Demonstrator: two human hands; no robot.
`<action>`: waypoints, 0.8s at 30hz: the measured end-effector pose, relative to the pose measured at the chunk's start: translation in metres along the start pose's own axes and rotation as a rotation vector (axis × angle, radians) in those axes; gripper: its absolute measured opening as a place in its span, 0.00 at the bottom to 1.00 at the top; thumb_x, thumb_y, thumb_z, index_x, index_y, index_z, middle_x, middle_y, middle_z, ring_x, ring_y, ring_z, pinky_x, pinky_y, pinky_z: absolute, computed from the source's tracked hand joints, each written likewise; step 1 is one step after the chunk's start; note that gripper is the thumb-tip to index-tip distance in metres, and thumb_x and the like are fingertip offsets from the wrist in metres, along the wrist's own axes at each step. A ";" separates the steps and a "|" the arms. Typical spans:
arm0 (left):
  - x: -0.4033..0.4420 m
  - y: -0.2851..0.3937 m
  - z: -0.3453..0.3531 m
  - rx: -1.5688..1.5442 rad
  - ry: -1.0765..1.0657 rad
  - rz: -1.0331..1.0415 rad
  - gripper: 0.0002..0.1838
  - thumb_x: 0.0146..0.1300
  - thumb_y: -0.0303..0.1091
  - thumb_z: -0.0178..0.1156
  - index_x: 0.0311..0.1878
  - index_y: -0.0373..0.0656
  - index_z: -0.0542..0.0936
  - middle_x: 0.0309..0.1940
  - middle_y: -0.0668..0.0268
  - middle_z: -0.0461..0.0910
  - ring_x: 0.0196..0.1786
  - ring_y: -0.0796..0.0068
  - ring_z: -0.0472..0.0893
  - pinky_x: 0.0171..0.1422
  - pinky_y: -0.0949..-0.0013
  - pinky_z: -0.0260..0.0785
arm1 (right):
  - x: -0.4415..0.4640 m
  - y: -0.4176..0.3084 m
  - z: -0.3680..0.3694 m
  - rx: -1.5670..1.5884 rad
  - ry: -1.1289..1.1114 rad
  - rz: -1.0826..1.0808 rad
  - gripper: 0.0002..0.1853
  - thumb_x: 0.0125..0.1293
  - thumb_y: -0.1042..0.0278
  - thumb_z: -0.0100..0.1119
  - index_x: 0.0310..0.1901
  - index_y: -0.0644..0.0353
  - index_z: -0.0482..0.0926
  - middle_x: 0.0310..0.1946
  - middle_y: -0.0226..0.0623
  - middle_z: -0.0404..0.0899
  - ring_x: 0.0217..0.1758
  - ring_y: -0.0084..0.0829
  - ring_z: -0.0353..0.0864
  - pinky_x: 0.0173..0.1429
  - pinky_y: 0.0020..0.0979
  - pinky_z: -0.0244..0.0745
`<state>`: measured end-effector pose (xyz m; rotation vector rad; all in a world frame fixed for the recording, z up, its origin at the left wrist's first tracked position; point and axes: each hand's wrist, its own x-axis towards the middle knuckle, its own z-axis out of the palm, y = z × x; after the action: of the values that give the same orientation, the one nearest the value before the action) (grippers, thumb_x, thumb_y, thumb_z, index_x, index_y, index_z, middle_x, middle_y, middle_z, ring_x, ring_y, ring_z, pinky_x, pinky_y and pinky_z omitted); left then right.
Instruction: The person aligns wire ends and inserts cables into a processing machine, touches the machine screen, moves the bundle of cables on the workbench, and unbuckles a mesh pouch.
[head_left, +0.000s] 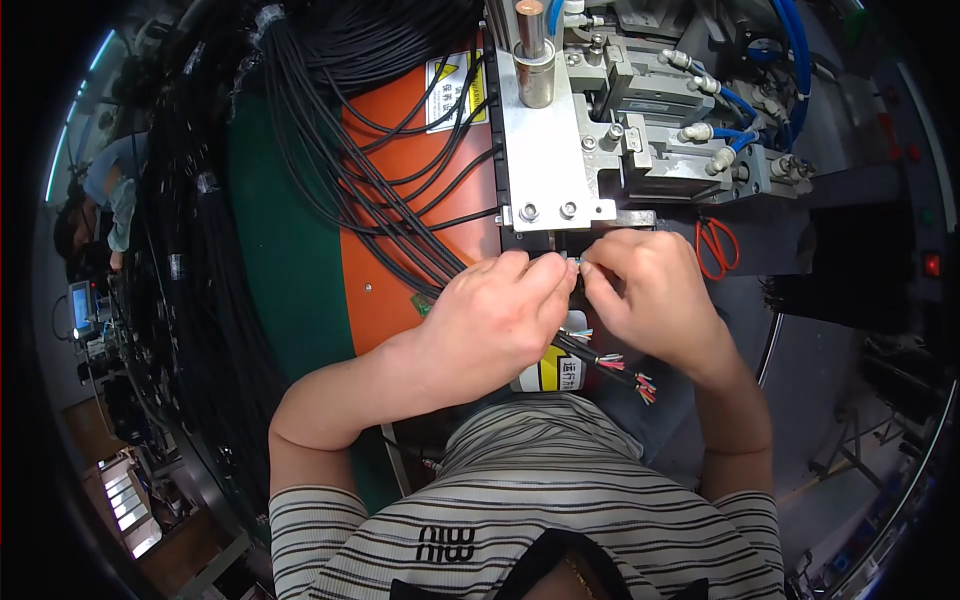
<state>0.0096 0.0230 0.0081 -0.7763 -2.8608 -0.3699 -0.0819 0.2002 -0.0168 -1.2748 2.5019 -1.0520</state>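
- Left hand [500, 310]: fingers pinched together on thin wires [579, 261]; we do well to grip near the ends and keep them steady.
- Between both hands, just below the metal plate [545, 170], we see those wires; fingers hide how many, so we should part them gently, without tugging.
- Stripped cable ends [612, 362], below the hands: we count at least three, overlapping.
- Right hand [655, 285]: thumb and forefinger closed on the same wires; we'd keep this pinch light.
- Red-handled tool [717, 248]: we count one.
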 end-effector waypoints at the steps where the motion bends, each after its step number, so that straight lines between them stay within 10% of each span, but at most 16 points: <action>1: 0.001 0.000 0.000 0.002 -0.007 -0.001 0.23 0.51 0.26 0.59 0.53 0.32 0.79 0.34 0.64 0.71 0.33 0.69 0.74 0.32 0.69 0.71 | 0.000 -0.002 -0.001 -0.031 0.003 -0.002 0.05 0.53 0.73 0.61 0.25 0.65 0.79 0.22 0.42 0.79 0.24 0.46 0.79 0.30 0.41 0.74; 19: -0.007 -0.003 0.005 -0.019 0.050 -0.003 0.26 0.50 0.29 0.60 0.56 0.33 0.78 0.34 0.65 0.71 0.32 0.70 0.73 0.34 0.70 0.70 | -0.009 0.006 0.026 0.103 0.392 -0.191 0.05 0.58 0.75 0.63 0.36 0.62 0.80 0.33 0.41 0.82 0.26 0.41 0.81 0.27 0.34 0.74; 24: -0.008 -0.002 0.007 0.022 0.033 -0.012 0.26 0.49 0.29 0.62 0.55 0.36 0.80 0.35 0.64 0.72 0.33 0.68 0.74 0.35 0.69 0.71 | -0.011 -0.005 0.006 -0.028 0.127 0.013 0.04 0.58 0.76 0.62 0.35 0.63 0.80 0.30 0.41 0.82 0.25 0.40 0.81 0.27 0.34 0.74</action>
<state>0.0147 0.0190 -0.0009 -0.7418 -2.8350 -0.3488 -0.0690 0.2037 -0.0207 -1.2340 2.6220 -1.1327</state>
